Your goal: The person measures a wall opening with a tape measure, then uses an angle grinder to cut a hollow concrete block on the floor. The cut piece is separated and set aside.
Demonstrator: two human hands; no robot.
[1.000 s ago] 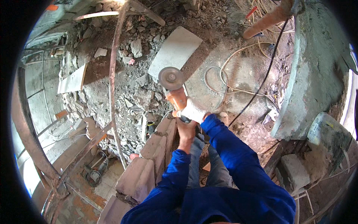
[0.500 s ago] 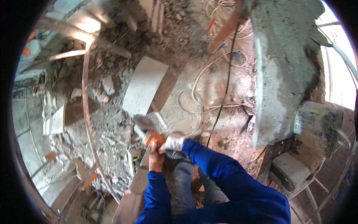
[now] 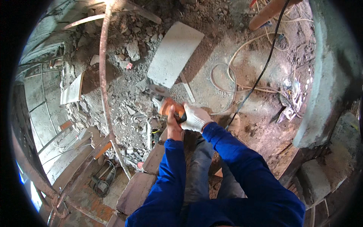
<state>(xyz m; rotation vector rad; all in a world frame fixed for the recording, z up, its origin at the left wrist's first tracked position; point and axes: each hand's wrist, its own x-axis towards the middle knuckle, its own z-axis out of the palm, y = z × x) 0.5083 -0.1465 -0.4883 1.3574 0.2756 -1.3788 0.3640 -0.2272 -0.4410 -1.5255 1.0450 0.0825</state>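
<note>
Head view: we hold an orange grinder (image 3: 165,107) near the middle of the frame, a little to the left. Our left hand (image 3: 174,125) is bare, and its grip is wrapped around the front part. Our right hand (image 3: 197,118) wears a white glove (image 3: 201,114), and its grip is curled tight around the back end. The round disc (image 3: 160,90) points to the upper left and looks blurry. Just above it in the frame, we see a flat grey slab (image 3: 174,55), with a thin pale strip (image 3: 188,88) near its lower right edge. Loops of pale hose (image 3: 231,73) and a black cord (image 3: 263,70) run through the upper right. A long brown pole (image 3: 103,68) runs down the left side. Big blocks (image 3: 136,191) make a row at the lower left, beside our blue left sleeve (image 3: 172,160).
</note>
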